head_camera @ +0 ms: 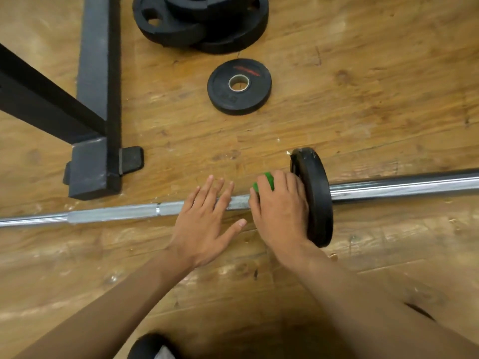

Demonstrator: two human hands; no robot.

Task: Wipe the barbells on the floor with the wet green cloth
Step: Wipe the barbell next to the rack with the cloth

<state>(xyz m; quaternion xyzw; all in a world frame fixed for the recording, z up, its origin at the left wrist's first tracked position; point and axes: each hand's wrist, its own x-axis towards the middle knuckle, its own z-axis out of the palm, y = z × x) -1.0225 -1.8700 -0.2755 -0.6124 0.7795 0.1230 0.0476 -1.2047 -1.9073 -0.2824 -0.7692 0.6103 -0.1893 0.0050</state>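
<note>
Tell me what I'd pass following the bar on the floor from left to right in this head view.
Grey barbell shaft → left hand resting flat on it → right hand gripping the green cloth → black weight plate standing on edge → shiny sleeve running off the right edge.

Floor (363,73): wood boards, worn and scuffed, pale streaks in the finish.

On it:
- Barbell (401,183), steel, lying across from left edge to right edge.
- Black weight plate (318,198) mounted on the barbell, standing on its rim, right of centre.
- Small black plate (225,97), lying flat, red marking, metal-lined hole; apart from the bar, on its far side.
- Stack of larger black plates (181,32), flat, at the top edge, just beyond the small plate.
- Black metal frame (98,73), square tube, at left, with a rubber foot pad (132,159) near the bar.
</note>
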